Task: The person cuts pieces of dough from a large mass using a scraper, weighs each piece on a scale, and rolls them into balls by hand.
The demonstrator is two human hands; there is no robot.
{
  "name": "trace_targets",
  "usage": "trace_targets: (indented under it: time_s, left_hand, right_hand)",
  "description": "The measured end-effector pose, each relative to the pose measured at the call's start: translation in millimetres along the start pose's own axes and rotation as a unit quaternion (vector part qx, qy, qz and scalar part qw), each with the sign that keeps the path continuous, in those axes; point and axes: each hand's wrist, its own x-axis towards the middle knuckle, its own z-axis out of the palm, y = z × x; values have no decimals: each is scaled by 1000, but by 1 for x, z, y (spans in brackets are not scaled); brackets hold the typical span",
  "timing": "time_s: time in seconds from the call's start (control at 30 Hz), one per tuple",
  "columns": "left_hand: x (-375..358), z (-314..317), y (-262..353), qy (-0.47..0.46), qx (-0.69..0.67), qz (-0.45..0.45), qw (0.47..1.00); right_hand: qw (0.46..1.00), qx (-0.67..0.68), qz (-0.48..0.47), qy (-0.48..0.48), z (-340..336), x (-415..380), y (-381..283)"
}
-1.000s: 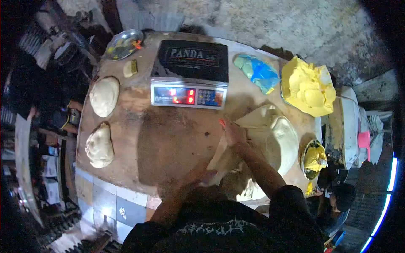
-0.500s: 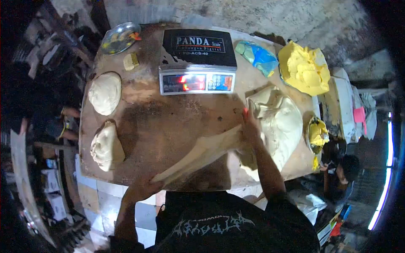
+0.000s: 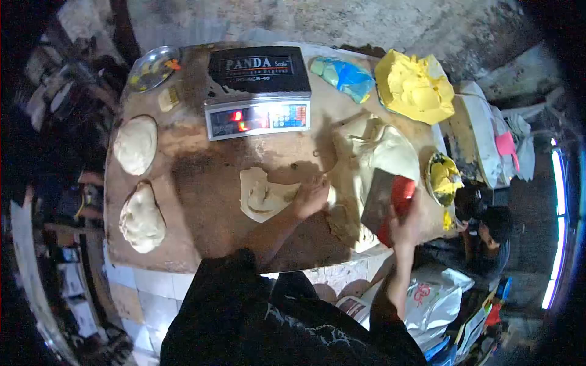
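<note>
On a flattened piece of dough (image 3: pixel 262 198) at the middle of the table rests my left hand (image 3: pixel 314 194), its fingers spread over the right end of the piece. My right hand (image 3: pixel 405 224) is wrapped round the red handle of a flat metal scraper (image 3: pixel 377 198). The scraper's blade is over the lower part of the large dough mass (image 3: pixel 390 152). Beyond the dough piece stands a digital scale (image 3: pixel 259 85) with lit red digits. Two dough lumps (image 3: pixel 135 145) lie at the table's left side.
A metal plate (image 3: pixel 154 70) and a small yellowish block (image 3: pixel 168 99) are at the back left. A blue-green plastic bag (image 3: pixel 345 78), a heap of yellow fat (image 3: pixel 415 86) and a bowl (image 3: pixel 444 178) line the right. A co-worker (image 3: pixel 488 235) is beyond the right edge.
The long stretched dough now lies on the table as a shorter, flat piece. My left hand has moved right and forward. The scraper now shows in my right hand, which has moved right and nearer.
</note>
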Motion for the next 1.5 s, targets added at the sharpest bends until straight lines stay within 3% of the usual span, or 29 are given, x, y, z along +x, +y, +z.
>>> trace_targets:
  time_s: [0.07,0.1,0.13,0.17,0.2,0.23,0.3,0.37,0.4,0.43,0.47,0.5,0.57,0.6,0.67,0.77,0.83,0.9,0.97,1.0,1.03,1.1,1.13,1.17,1.23,1.3,1.37,1.43,1.5]
  left_hand:
    - [-16,85,-54,4,-246,35,969]
    - [-47,13,-19,-55,-93,-8,994]
    - [-80,-72,22,-126,66,-31,989]
    - [-101,-69,4,-45,45,-2,998]
    - [-127,-65,-12,33,22,28,999]
    - [-144,-77,-17,86,-11,-47,995]
    - [-178,-126,-20,116,-52,-158,979]
    - [-180,-171,-72,108,-59,-203,971]
    - [-183,-172,-115,169,-121,-234,950]
    - [-193,-161,-148,219,-187,-264,921]
    - [-200,-152,-166,269,-250,-287,885]
    - [-200,-157,-169,275,-251,-292,881]
    - [-202,-180,-161,358,-483,-318,733]
    - [-206,-191,-164,297,-487,-247,783]
    - [-259,-146,-200,195,-562,-402,696]
    - [-276,-97,-169,313,-742,-367,466]
    - [-257,-97,-159,346,-762,-339,430]
    - [-237,-123,-161,353,-771,-298,439]
    - [-205,-156,-161,371,-771,-237,460]
    - [-185,-178,-157,383,-768,-202,472]
    - [-166,-202,-153,398,-758,-164,490]
    - [-125,-266,-135,441,-720,-74,532]
    - [-106,-298,-125,464,-687,-32,558]
    - [-85,-334,-117,494,-635,13,593]
    - [-40,-398,-103,547,-482,81,680]
    - [3,-430,-96,568,-266,108,772]
    - [38,-443,-105,496,54,84,862]
    - [76,-411,-115,387,161,104,902]
    - [132,-324,-180,336,225,152,902]
  right_hand:
    - [992,-6,35,-125,39,0,11]
    - [965,-83,114,-219,65,1,-1]
    - [962,-116,66,-238,121,-14,30]
    - [930,-210,60,-296,225,-37,132]
    - [949,-165,-43,-264,205,-41,62]
    - [948,-156,-53,-271,213,-28,60]
    - [959,2,8,-285,230,-8,55]
    - [964,-77,-27,-255,205,18,17]
    - [959,58,75,-268,197,26,12]
    - [924,181,192,-278,190,23,19]
    - [965,128,30,-228,207,11,50]
    - [964,128,23,-233,219,-1,57]
    - [933,331,30,-140,236,-30,69]
    - [933,329,34,-142,257,-40,83]
    - [880,363,32,-306,312,-53,116]
    - [894,268,124,-336,403,-108,59]
    - [863,308,63,-395,336,-53,-50]
    - [845,328,41,-422,269,-4,-140]
    - [869,220,-245,-369,234,30,-174]
    - [795,452,-116,-386,250,25,-176]
    - [829,512,-90,-208,219,40,-152]
    - [844,492,-30,210,116,113,-198]
    - [895,76,-91,429,83,129,-165]
    - [854,-39,-255,451,37,142,-121]
    - [831,-291,-69,469,-7,127,-104]
    - [834,12,-24,551,-5,107,-85]
    - [874,-160,-92,450,-9,54,-7]
    - [934,-121,47,334,-11,4,44]
    - [905,106,154,382,7,9,-1]
